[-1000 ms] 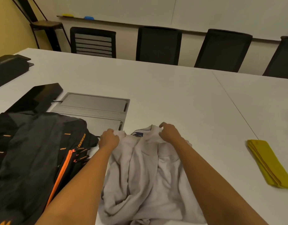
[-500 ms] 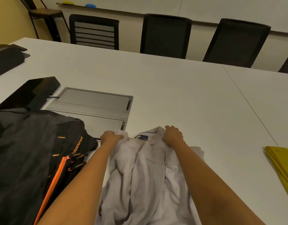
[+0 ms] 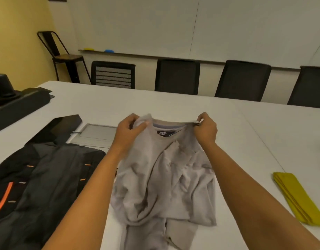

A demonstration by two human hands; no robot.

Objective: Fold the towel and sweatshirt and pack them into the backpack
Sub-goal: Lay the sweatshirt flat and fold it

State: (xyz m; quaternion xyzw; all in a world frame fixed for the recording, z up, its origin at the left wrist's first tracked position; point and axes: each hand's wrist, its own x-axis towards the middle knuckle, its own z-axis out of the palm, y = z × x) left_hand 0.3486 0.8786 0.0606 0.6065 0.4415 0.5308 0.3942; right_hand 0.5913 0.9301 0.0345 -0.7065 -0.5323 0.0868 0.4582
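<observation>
A light grey sweatshirt [image 3: 162, 177] hangs in front of me, lifted at its collar with its crumpled lower part resting on the white table [image 3: 173, 105]. My left hand [image 3: 130, 129] pinches the left shoulder beside the neck opening. My right hand [image 3: 205, 127] pinches the right shoulder. A dark label shows inside the collar. The black backpack [image 3: 38, 186] with orange zip trim lies flat at the left. A folded mustard-yellow towel [image 3: 298, 197] lies at the right on the table.
A grey metal hatch [image 3: 98, 132] is set into the table behind the backpack, with a black flap [image 3: 56, 127] beside it. Black equipment [image 3: 16, 103] sits at the far left. Several black chairs [image 3: 177, 76] line the far edge.
Both hands have lifted the sweatshirt's collar off the table and spread apart, so the garment now hangs open between them. My view has tilted upward.
</observation>
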